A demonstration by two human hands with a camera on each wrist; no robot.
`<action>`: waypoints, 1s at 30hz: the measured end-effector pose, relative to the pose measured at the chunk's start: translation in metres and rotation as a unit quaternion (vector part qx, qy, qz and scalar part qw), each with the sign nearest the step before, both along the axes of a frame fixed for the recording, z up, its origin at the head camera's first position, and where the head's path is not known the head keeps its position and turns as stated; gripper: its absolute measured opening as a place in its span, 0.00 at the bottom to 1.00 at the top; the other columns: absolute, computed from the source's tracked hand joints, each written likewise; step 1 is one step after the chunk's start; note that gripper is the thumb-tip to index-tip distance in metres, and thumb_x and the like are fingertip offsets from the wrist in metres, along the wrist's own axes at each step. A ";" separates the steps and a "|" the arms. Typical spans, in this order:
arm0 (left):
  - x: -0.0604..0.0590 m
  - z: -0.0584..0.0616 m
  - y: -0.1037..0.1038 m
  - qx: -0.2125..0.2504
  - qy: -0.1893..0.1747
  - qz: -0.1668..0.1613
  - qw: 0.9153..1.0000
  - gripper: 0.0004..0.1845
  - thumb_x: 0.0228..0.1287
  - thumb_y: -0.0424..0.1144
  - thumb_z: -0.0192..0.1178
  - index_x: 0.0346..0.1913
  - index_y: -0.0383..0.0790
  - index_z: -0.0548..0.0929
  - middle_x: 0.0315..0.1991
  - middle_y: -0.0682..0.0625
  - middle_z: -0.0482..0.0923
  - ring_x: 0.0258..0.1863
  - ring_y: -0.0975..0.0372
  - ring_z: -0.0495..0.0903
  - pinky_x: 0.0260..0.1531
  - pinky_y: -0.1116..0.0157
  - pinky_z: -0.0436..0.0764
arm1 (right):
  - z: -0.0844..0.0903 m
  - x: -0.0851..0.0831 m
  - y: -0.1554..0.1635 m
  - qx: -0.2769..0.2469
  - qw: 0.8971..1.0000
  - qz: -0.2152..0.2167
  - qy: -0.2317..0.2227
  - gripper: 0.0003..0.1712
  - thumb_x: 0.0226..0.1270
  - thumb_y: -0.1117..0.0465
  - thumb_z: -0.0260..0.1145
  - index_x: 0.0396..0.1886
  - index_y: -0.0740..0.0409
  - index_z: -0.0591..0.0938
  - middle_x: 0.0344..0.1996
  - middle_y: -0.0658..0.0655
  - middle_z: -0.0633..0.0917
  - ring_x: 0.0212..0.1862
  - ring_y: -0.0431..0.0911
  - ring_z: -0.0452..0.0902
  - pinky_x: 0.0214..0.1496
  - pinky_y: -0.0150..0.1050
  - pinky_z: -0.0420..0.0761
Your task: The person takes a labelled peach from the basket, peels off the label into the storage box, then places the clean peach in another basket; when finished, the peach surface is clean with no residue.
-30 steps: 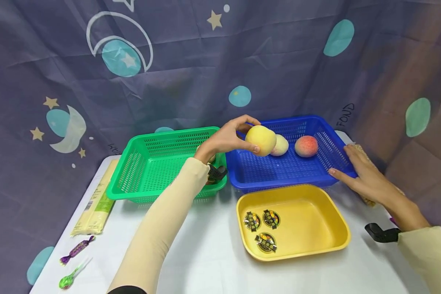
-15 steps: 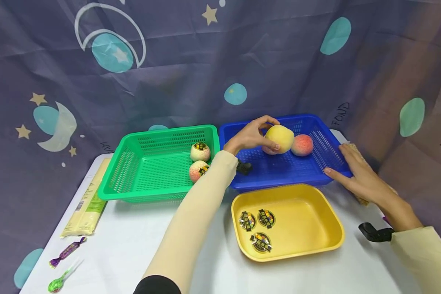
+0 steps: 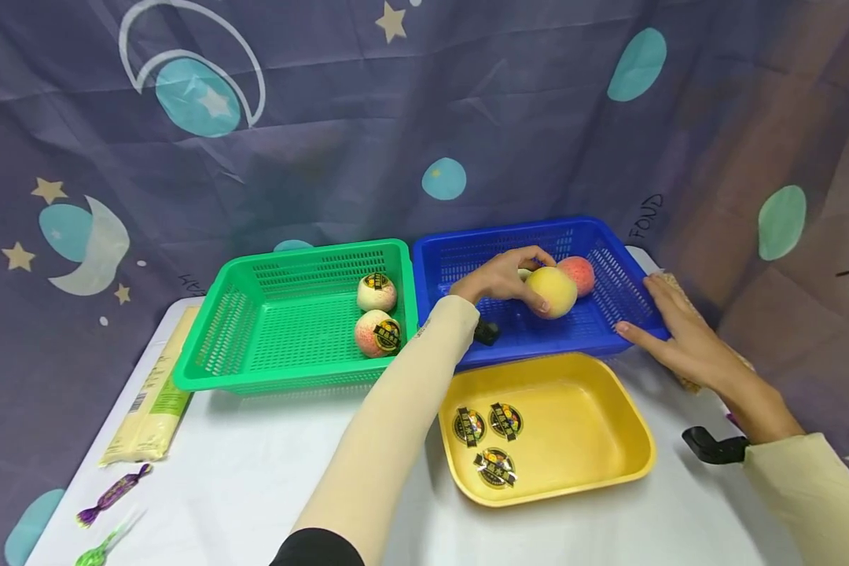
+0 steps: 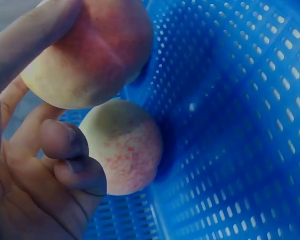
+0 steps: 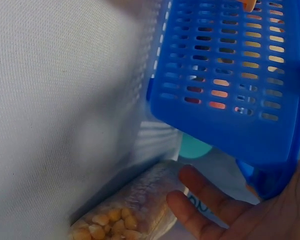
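My left hand (image 3: 505,275) grips a large yellow peach (image 3: 553,292) low over the blue basket (image 3: 523,338); its red side faces the left wrist camera. Below it, a pale peach (image 4: 125,155) with pink flecks lies in the basket, mostly hidden by the hand in the head view. A redder peach (image 3: 578,275) is just to the right. My right hand (image 3: 682,338) rests on the blue basket's right end, its fingers fairly straight and its thumb near the front corner. In the right wrist view those fingers (image 5: 210,192) reach past the corner.
The green basket (image 3: 219,373) at left holds two peaches (image 3: 377,334) with black stickers. In front, a yellow tray (image 3: 573,472) has several round stickers. A flat packet (image 3: 152,409), a purple candy (image 3: 113,495) and a green lollipop (image 3: 92,556) line the left edge. A nut-filled bag (image 5: 115,220) lies at right.
My left hand has carried the yellow peach rightward and down into the blue basket area, uncovering the two stickered peaches in the green basket. The right hand stays on the blue basket.
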State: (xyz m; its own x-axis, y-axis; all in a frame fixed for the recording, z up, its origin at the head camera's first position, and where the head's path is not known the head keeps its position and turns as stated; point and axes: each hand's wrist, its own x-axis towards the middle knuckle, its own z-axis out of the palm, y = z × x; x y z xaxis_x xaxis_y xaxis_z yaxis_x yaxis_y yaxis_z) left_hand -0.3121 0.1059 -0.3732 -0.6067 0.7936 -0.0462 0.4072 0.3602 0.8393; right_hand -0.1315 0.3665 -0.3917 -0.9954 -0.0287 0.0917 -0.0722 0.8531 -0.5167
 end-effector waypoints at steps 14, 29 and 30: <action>-0.002 -0.013 0.017 -0.011 -0.021 -0.003 1.000 0.34 0.51 0.39 0.80 0.62 0.52 0.78 0.70 0.52 0.74 0.69 0.59 0.72 0.66 0.61 0.76 | 0.000 -0.001 0.000 -0.003 1.000 -0.006 -0.004 0.57 0.73 0.41 0.60 0.83 0.59 0.37 0.82 0.66 0.34 0.82 0.63 0.22 0.75 0.74 0.30; -0.001 -0.014 0.025 -0.006 0.022 0.014 1.000 0.33 0.57 0.36 0.76 0.67 0.47 0.78 0.69 0.51 0.77 0.72 0.58 0.71 0.73 0.65 0.69 | -0.001 -0.002 0.001 -0.008 1.000 -0.001 0.009 0.56 0.73 0.42 0.61 0.83 0.61 0.39 0.82 0.69 0.37 0.82 0.64 0.23 0.76 0.73 0.30; -0.001 -0.014 0.025 -0.006 0.024 0.013 1.000 0.33 0.57 0.36 0.76 0.67 0.47 0.78 0.69 0.51 0.77 0.72 0.59 0.71 0.73 0.65 0.69 | -0.001 -0.001 0.001 -0.008 1.000 -0.001 0.011 0.56 0.73 0.43 0.61 0.83 0.61 0.39 0.82 0.69 0.37 0.82 0.64 0.23 0.76 0.73 0.30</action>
State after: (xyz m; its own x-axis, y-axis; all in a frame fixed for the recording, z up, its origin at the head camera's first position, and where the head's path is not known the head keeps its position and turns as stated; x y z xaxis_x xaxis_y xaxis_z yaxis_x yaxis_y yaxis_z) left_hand -0.3136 0.1308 -0.3872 -0.6296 0.7765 -0.0268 0.4367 0.3822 0.8143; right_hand -0.1328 0.3677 -0.3931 -0.9932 -0.0255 0.1136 -0.0822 0.8451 -0.5283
